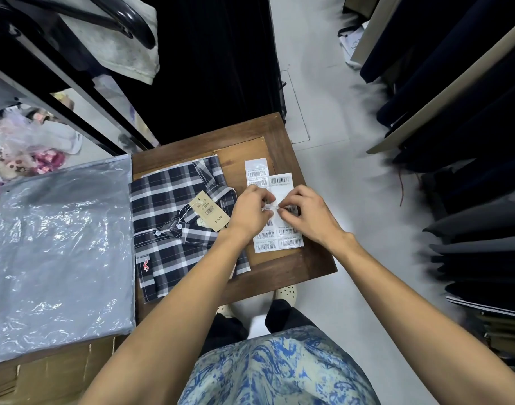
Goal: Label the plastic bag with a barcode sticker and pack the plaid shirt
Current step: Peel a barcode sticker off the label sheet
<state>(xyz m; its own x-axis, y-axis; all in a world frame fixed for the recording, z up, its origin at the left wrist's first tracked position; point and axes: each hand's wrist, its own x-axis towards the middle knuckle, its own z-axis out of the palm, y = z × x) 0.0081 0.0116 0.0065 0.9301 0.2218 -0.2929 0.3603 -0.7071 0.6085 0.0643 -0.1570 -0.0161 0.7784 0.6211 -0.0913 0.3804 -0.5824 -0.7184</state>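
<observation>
A folded navy-and-white plaid shirt (pixel 174 223) with a tan price tag (pixel 210 211) lies on a small wooden table (pixel 282 135). To its right lie white sheets of barcode stickers (pixel 279 238). My left hand (pixel 252 211) and my right hand (pixel 304 211) meet over the middle of the sheets, fingertips pinched on a barcode sticker (pixel 291 209); the fingers hide how far it is lifted. A stack of clear plastic bags (pixel 60 252) rests to the left of the shirt, on a cardboard box (pixel 54 375).
Dark garments (pixel 469 141) hang on racks along the right. A black curtain (pixel 209 68) hangs behind the table. A black-framed shelf with cloth and packaged items (pixel 25 141) stands at the left. Grey floor (pixel 352 273) runs to the right of the table.
</observation>
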